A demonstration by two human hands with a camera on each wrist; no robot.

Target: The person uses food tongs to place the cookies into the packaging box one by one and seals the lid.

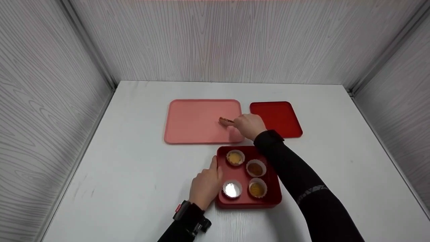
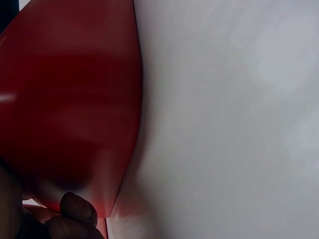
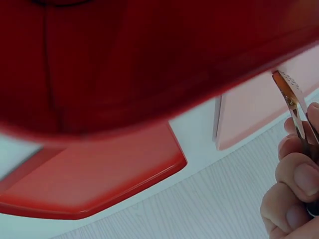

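Note:
My left hand [image 1: 205,186] grips the left wall of a deep red box [image 1: 235,175], thumb at the rim and fingers along the outer side. Inside the box stand several fluted paper cups. One cup holds pale yellow bits [image 1: 235,157], another brown contents [image 1: 255,168], a third mustard-yellow contents [image 1: 257,189], and one has a shiny silvery inside [image 1: 232,189]. Over the right part of a pink tray [image 1: 193,122], my right hand [image 1: 250,126] holds small metal tongs [image 3: 297,123]. An orange-brown piece [image 3: 284,85] shows at their tips; whether it touches the tray is unclear.
A smaller red tray [image 1: 280,119] lies right of the pink one, partly behind my right wrist. My right forearm passes over the box's right side. Everything sits on a white table [image 1: 124,174], with wood-grain panels [image 1: 215,43] at the back and sides.

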